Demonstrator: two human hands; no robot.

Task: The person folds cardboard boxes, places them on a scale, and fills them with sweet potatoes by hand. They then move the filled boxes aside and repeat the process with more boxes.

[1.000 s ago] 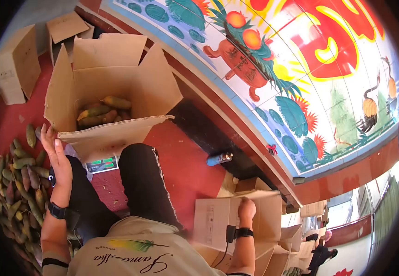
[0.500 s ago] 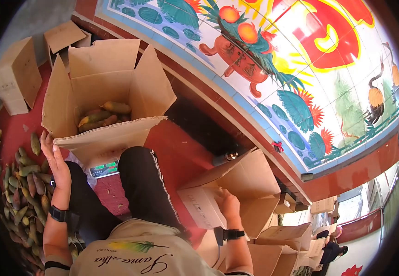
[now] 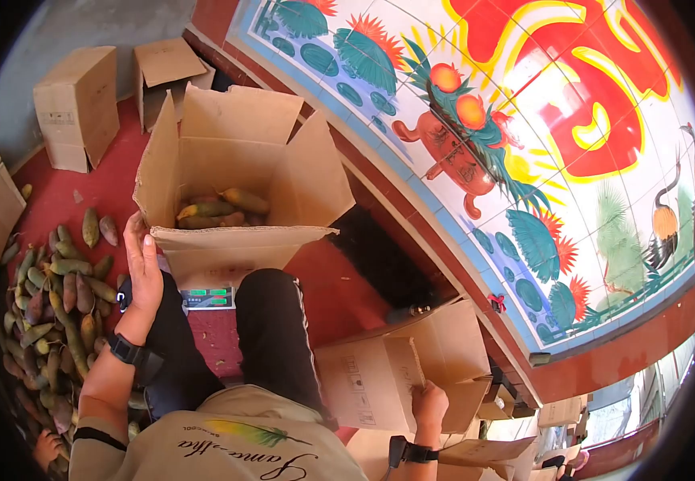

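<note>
My left hand point(image 3: 145, 272) rests with its fingers raised against the left front corner of a tall open cardboard box point(image 3: 243, 247). Inside that box lie several green-brown, long vegetables point(image 3: 223, 207). A scale with a lit green display point(image 3: 209, 299) sits at the box's foot, between my knees. On the right, my right hand point(image 3: 429, 407) is closed on the flap edge of a second open cardboard box point(image 3: 363, 381), which stands beside my right knee.
A large pile of vegetables point(image 3: 63, 309) spreads over the red floor at the left. Another person's hand point(image 3: 47, 447) shows at the pile's lower edge. More cardboard boxes point(image 3: 83, 104) stand at the back left and lower right. A painted tile wall point(image 3: 412, 104) runs along the right.
The view has turned, shifting the scene rightward and down. My right hand has moved down along the second box and its flap has swung. Another person's hand now shows at the lower left.
</note>
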